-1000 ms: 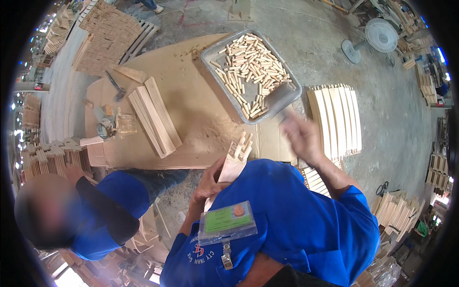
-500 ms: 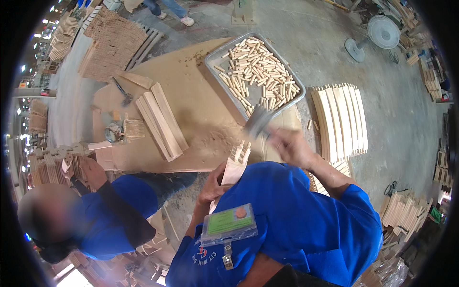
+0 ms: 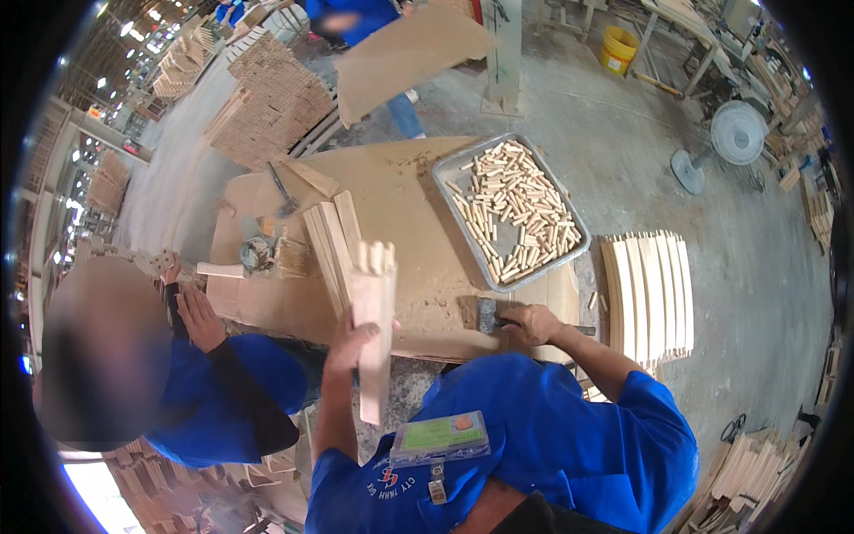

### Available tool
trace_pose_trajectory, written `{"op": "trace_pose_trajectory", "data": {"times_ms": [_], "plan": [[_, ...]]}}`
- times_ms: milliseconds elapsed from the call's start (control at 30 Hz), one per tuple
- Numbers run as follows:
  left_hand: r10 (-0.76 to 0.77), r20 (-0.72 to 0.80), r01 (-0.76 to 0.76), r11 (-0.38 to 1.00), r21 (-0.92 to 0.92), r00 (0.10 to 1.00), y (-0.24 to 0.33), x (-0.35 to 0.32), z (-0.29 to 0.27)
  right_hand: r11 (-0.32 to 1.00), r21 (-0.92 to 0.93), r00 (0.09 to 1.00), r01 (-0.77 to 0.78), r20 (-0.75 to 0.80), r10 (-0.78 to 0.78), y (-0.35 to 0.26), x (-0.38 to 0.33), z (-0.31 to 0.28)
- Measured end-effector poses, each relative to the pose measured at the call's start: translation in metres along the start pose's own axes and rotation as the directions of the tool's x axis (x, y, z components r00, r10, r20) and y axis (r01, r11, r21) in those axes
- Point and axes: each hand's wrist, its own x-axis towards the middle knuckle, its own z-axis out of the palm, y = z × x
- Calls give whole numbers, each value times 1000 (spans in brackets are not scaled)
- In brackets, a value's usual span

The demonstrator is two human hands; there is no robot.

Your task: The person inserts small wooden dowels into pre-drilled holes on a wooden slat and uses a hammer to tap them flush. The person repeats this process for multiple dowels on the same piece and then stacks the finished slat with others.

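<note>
A: What is different now from half a second ago?

B: The left hand [image 3: 349, 345] has brought the wooden piece [image 3: 374, 325] to the left, away from the blue clothing [image 3: 560, 409]. It now stands almost upright, its upper part covering some of the strips [image 3: 334, 238] on the cardboard [image 3: 414, 222].

A: How does this hand hold it?

B: The fingers are wrapped around it near the middle, from the left side. Several short pegs [image 3: 374, 257] stand out from its upper end.

A: And the right hand [image 3: 531, 325], is it swinging?

B: No, the blur is gone. It is curled firmly around the handle of the hammer [image 3: 487, 316]. The head is low at the near part of the cardboard; whether it touches, I cannot tell.

A: What does this mean for the work?

B: In my judgement, the striking is paused, because the hammer is well apart from the piece. The attention seems to pass to handling the wood. The tray [image 3: 509, 237] of loose dowels [image 3: 543, 200] lies beyond the hammer, and neither hand reaches into it.
</note>
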Motion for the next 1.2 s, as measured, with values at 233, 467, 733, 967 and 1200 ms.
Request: {"op": "trace_pose_trajectory", "data": {"times_ms": [233,467,733,967,1200], "plan": [[359,-307,-423,889,-175,882,114,28,-7,991,-129,941,35,-330,-76,-27,7,-37],[191,-530,-416,841,-345,826,167,83,35,846,-204,796,492,-288,-533,-154,62,-109],[241,121,-125,796,-592,963,10,74,78,583,44,580,811,-183,-793,-212,92,-122],[200,209,-54,833,-551,957,-40,19,68,772,247,796,586,-353,-492,-214,81,-90],[190,-69,-186,981,61,979,-4,2,64,799,306,780,517,-553,-293,-190,114,-60]]}}
